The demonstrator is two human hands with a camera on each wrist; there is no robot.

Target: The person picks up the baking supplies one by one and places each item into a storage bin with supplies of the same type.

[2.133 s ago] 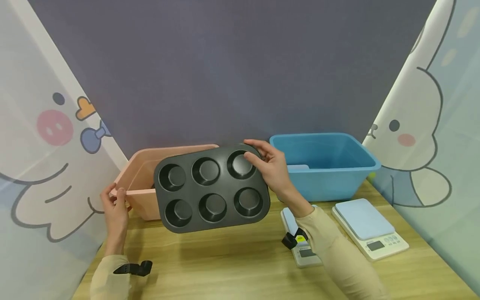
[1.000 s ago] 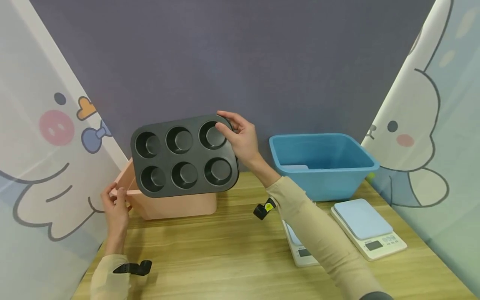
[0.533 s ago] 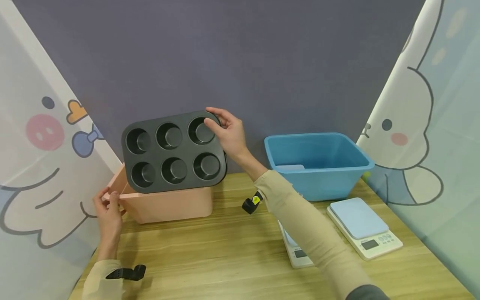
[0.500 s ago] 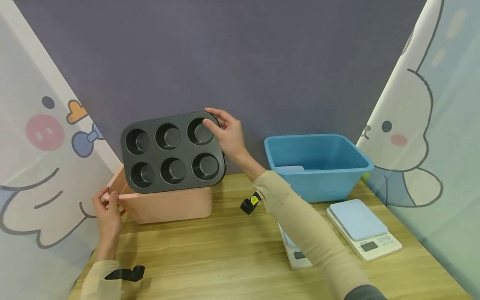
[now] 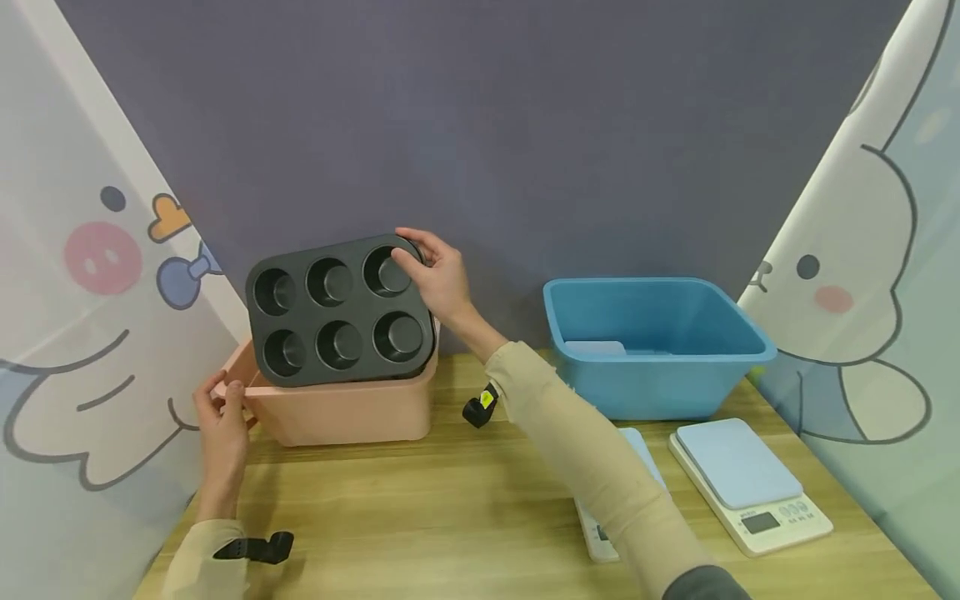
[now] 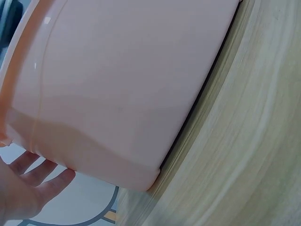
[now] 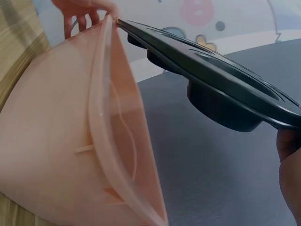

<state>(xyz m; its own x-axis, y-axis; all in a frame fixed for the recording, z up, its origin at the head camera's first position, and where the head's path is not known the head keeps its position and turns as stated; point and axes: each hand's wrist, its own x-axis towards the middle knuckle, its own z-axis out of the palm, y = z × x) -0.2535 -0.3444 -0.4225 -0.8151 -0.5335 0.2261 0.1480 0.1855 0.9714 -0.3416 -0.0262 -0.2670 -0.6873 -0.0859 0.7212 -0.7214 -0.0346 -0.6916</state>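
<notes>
My right hand pinches a dark muffin pan by its upper right corner, thumb on the cup side and fingers behind. The pan is tilted with its cups facing me, above the peach bin, and hides much of the bin's opening. In the right wrist view the muffin pan slants down toward the far end of the bin's rim. My left hand holds the bin's front left corner at the rim. The left wrist view shows the fingers of that hand against the bin's wall.
A blue bin stands at the back right with a pale flat piece inside. Before it lie two kitchen scales, one in full view, the other scale partly under my right sleeve. A dark panel rises behind the wooden table.
My right hand has carried the muffin pan left and up from in front of the peach bin, then slightly down over it. My left hand has stayed at the bin's corner.
</notes>
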